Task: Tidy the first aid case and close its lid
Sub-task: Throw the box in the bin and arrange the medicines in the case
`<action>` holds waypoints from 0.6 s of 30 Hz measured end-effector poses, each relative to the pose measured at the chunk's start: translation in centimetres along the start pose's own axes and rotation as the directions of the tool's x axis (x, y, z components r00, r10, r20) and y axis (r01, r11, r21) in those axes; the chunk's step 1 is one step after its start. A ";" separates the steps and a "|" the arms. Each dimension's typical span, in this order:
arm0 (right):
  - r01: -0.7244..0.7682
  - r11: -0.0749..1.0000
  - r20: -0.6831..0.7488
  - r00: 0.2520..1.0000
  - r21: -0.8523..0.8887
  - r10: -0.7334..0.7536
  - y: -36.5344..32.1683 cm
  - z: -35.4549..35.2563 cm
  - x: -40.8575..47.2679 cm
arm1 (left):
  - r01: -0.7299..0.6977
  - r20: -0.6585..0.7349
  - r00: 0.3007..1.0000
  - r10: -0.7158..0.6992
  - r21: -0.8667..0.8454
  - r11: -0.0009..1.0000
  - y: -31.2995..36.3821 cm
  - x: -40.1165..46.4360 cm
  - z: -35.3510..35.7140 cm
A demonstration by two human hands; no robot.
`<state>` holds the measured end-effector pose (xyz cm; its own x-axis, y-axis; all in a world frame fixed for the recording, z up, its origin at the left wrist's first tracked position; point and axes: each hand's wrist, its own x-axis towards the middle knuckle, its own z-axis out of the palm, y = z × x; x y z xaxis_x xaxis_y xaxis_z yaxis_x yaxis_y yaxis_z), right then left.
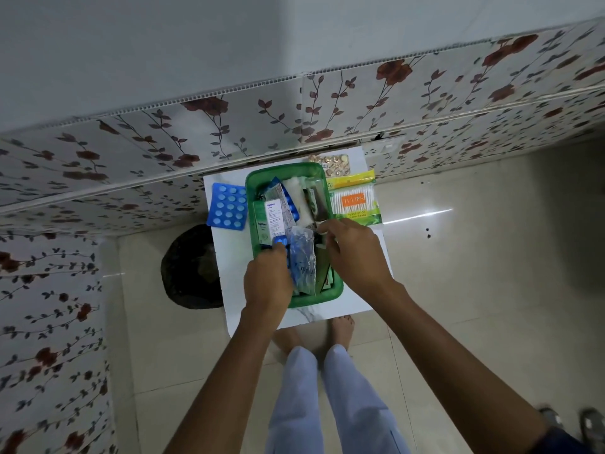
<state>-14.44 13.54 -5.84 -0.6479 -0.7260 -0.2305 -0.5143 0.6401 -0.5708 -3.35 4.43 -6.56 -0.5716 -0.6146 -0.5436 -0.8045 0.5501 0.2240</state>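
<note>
The green first aid case (332,294) sits open on a small white table (347,309), packed with upright items: a white and green medicine box (271,219), a blue blister strip, a white roll and dark sachets. My left hand (268,280) rests at the case's near left and pinches a blue item beside a clear bag of blue contents (302,260). Over the case's right side my right hand (355,249) has its fingertips closed on a small thing among the sachets. No lid is visible.
A blue blister pack of white tablets (227,206) lies left of the case. A cotton swab packet (355,201) and a gold tablet strip (334,162) lie to its right and behind. A dark round object (190,267) stands on the floor at the left. The floral wall is close behind.
</note>
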 end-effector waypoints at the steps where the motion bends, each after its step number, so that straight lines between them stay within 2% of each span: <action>1: -0.007 1.000 -0.023 1.000 0.017 0.007 0.3 -0.1 0.0 | 0.009 -0.016 1.000 -0.009 0.005 1.000 -0.1 0.2 -0.3; 3: -0.071 0.997 -0.103 0.992 0.028 0.073 1.5 -0.7 0.7 | 0.013 -0.064 0.998 -0.012 0.004 1.000 -0.2 0.6 -1.1; 6: -0.275 0.961 -0.172 0.945 0.036 0.277 4.3 -1.3 3.4 | -0.065 -0.182 0.982 0.054 -0.054 0.996 0.0 1.6 -2.4; 9: -0.500 0.864 -0.004 0.865 0.053 0.501 6.8 -0.9 6.9 | -0.173 -0.280 0.956 0.084 -0.310 0.935 0.7 3.1 -3.5; 11: -0.562 0.827 0.095 0.823 -0.005 0.560 7.4 -0.1 8.5 | -0.191 -0.295 0.955 0.035 -0.519 0.833 1.3 4.2 -3.9; 13: -0.578 0.813 0.108 0.806 -0.069 0.582 7.4 0.5 9.4 | -0.199 -0.334 0.942 -0.035 -0.639 0.743 1.8 5.3 -3.9; 15: -0.610 0.790 0.092 0.785 -0.059 0.613 7.6 0.8 9.6 | -0.217 -0.404 0.907 -0.114 -0.684 0.696 1.5 6.2 -3.9; 18: -0.598 0.798 0.101 0.801 0.075 0.591 8.0 0.3 9.6 | -0.177 -0.465 0.840 -0.280 -0.723 0.668 -0.5 7.7 -3.8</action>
<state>-24.59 11.56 -12.87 -0.7658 -0.2285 -0.6011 0.0194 0.9261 -0.3768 -7.96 -2.74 -7.74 -0.3302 -0.9329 -0.1436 -0.5525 0.0677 0.8308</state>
